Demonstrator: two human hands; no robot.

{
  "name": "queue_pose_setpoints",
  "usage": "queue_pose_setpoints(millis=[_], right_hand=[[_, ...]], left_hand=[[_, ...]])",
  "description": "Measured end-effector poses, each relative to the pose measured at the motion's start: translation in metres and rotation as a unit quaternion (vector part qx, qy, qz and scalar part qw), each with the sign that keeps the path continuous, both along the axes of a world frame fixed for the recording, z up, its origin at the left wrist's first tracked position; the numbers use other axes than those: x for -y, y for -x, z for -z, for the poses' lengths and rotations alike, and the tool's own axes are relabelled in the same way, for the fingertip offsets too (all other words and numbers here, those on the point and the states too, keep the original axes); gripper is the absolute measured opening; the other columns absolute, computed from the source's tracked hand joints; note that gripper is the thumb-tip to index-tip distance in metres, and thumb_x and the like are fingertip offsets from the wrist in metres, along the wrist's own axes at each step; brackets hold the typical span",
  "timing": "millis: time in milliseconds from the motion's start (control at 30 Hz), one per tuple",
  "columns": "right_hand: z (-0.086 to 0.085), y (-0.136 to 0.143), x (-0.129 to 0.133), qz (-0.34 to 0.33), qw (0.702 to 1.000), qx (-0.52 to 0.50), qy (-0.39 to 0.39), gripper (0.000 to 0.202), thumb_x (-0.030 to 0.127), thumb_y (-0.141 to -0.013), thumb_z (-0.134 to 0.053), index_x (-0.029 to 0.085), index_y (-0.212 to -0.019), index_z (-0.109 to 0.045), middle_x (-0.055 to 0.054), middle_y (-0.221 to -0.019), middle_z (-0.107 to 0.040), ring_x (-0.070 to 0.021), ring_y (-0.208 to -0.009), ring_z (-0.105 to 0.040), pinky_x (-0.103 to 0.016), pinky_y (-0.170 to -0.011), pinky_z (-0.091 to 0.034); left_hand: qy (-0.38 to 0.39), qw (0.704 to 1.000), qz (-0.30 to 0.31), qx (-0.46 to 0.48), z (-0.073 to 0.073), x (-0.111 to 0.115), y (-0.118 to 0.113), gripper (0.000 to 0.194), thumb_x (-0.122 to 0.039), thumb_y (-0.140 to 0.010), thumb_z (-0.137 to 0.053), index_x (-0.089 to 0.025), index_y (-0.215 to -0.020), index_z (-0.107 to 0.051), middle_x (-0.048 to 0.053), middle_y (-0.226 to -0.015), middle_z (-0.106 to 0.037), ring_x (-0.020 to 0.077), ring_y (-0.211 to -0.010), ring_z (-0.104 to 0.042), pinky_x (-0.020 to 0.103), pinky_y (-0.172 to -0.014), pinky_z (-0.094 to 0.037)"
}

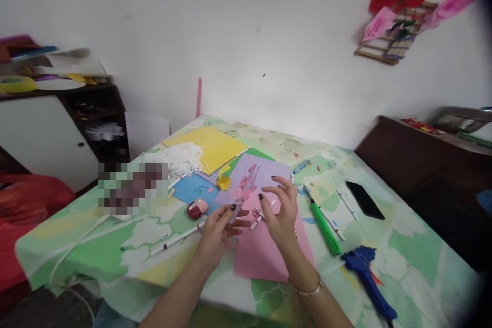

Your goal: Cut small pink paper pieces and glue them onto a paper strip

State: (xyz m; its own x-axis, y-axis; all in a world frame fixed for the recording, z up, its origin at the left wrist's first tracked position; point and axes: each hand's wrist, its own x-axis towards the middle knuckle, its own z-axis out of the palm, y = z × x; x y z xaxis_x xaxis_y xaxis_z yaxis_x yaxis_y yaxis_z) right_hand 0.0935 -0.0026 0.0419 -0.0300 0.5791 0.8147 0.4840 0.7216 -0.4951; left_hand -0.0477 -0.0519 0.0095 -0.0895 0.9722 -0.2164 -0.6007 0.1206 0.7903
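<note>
My left hand (pixel 221 228) is closed around the lower end of a purple paper tube (pixel 251 177) with pink paper petals (pixel 242 192) on its side. The tube tilts up and away to the right. My right hand (pixel 282 205) is raised to the right of it, fingers apart and curved, holding nothing. Beneath both hands lie a pink sheet (pixel 269 256) and a lilac sheet (pixel 236 166). Small pink scraps and a white marker (pixel 255 223) rest on the pink sheet, along with a thin metal item, perhaps scissors (pixel 260 212), partly hidden by my right hand.
Right of the sheets are a green cutter (pixel 325 228), a blue glue gun (pixel 369 282), markers and a black phone (pixel 365 200). Left are a dark red case (pixel 197 208), white yarn (pixel 179 159), blue paper (pixel 192 189) and a yellow sheet (pixel 209 146). A white cable crosses the left edge.
</note>
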Motion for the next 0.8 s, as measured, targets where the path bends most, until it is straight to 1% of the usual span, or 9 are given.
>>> queue_pose_setpoints(millis=[67,200,367,533,800], right_hand=[[0.006,0.004,0.006,0.007,1.0,0.017,-0.008,0.013,0.017,-0.079,-0.056,0.022,-0.09,-0.061,-0.008,-0.111,-0.051,-0.0241,-0.107,-0.047,-0.045,-0.089,-0.039],[0.017,0.009,0.014,0.014,1.0,0.016,-0.002,0.013,0.016,-0.079,-0.056,0.021,-0.09,-0.061,-0.009,-0.111,-0.049,-0.0242,-0.106,-0.046,-0.045,-0.089,-0.038],[0.02,0.011,0.017,0.007,0.998,0.022,0.052,0.01,0.017,-0.078,-0.056,0.021,-0.086,-0.061,-0.009,-0.112,-0.05,-0.0246,-0.107,-0.045,-0.044,-0.087,-0.039],[0.022,0.011,0.017,-0.028,0.996,0.019,0.088,0.009,0.017,-0.076,-0.058,0.022,-0.083,-0.062,-0.008,-0.112,-0.05,-0.0245,-0.109,-0.045,-0.043,-0.087,-0.039],[0.02,0.011,0.018,-0.056,0.994,0.012,0.094,0.012,0.014,-0.075,-0.057,0.022,-0.082,-0.062,-0.007,-0.108,-0.052,-0.024,-0.107,-0.047,-0.042,-0.087,-0.039]], left_hand=[[-0.005,1.0,0.005,0.001,0.005,-0.002,-0.002,0.033,-0.037,-0.07,-0.071,-0.013,-0.09,-0.061,0.007,-0.088,-0.069,0.0121,-0.06,-0.064,0.019,-0.047,-0.046],[-0.006,1.0,0.003,0.006,0.017,-0.003,-0.004,0.03,-0.032,-0.068,-0.073,-0.013,-0.088,-0.062,0.004,-0.08,-0.067,0.01,-0.059,-0.061,0.017,-0.047,-0.043],[-0.004,1.0,-0.01,0.022,0.027,-0.004,-0.005,0.028,-0.032,-0.066,-0.075,-0.015,-0.085,-0.063,0.0,-0.071,-0.063,0.0078,-0.055,-0.057,0.016,-0.044,-0.039],[-0.007,1.0,-0.017,0.023,0.029,-0.002,-0.005,0.027,-0.032,-0.064,-0.076,-0.015,-0.082,-0.064,-0.003,-0.064,-0.058,0.0075,-0.052,-0.054,0.016,-0.044,-0.039],[-0.007,0.999,-0.007,0.034,0.024,0.0,-0.006,0.027,-0.032,-0.061,-0.078,-0.016,-0.079,-0.066,-0.004,-0.062,-0.058,0.0056,-0.047,-0.05,0.016,-0.042,-0.039]])
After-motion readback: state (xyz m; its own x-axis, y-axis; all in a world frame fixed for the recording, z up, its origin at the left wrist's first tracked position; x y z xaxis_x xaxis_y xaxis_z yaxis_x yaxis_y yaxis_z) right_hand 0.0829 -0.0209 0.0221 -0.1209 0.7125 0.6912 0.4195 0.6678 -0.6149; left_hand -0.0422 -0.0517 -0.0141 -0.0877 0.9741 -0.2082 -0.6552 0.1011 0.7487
